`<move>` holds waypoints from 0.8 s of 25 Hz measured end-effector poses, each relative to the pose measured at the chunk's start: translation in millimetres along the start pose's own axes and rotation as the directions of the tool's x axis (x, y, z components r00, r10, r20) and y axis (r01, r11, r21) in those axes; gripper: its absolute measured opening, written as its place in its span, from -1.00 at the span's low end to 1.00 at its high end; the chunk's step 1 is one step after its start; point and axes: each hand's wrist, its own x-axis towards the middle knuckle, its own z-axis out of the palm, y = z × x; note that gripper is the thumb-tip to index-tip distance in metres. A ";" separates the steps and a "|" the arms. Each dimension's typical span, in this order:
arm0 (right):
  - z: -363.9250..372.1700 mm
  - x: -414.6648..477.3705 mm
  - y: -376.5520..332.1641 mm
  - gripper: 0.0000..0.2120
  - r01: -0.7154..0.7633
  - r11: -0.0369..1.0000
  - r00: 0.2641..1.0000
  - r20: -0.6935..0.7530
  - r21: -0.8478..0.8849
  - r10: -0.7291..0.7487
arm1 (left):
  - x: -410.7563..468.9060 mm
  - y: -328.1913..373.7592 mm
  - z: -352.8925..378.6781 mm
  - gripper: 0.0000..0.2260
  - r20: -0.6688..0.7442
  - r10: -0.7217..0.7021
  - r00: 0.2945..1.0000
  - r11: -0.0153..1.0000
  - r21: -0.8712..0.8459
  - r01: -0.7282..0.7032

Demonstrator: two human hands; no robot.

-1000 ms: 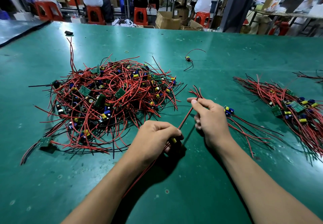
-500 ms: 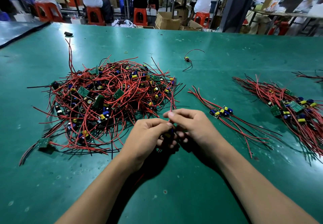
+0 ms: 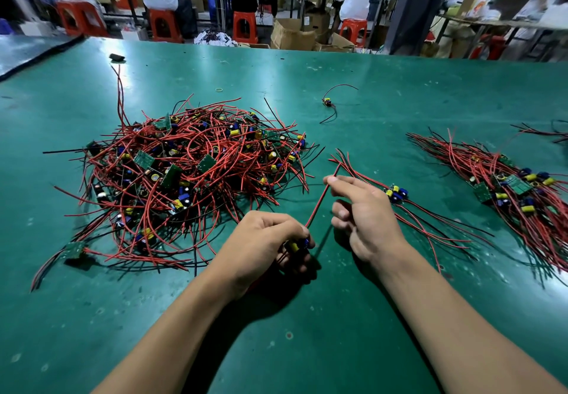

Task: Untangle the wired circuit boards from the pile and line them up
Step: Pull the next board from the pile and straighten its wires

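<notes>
Head view: our hands had moved apart. Left hand (image 3: 264, 240) gripped a board (image 3: 296, 244); right hand (image 3: 365, 212) pinched its red wire (image 3: 319, 203) straight, ready for lining up.

Bright overhead light glares on the green table (image 3: 399, 92); edges curve, background workers blur.

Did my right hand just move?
Yes. The right hand, pinching the red wire, slid right, away from the left hand holding the board, toward the small lined-up bundle.
</notes>
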 end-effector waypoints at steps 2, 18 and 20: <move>-1.4 1.9 -4.4 -0.97 -0.018 0.998 1.000 -0.019 0.065 0.020 | -0.8 1.1 -0.7 -0.79 0.020 -0.006 1.000 1.000 0.006 0.006; -5.2 2.1 -7.7 -0.56 -0.127 0.992 0.992 0.027 0.022 0.126 | 5.1 -2.2 -4.8 -0.62 -0.096 -0.004 0.995 0.970 -0.240 -0.019; -2.3 -1.6 -6.2 -0.53 -0.073 0.996 0.995 0.067 -0.058 0.076 | 4.7 -0.6 -6.5 -0.48 -0.078 -0.019 0.997 0.966 -0.258 -0.002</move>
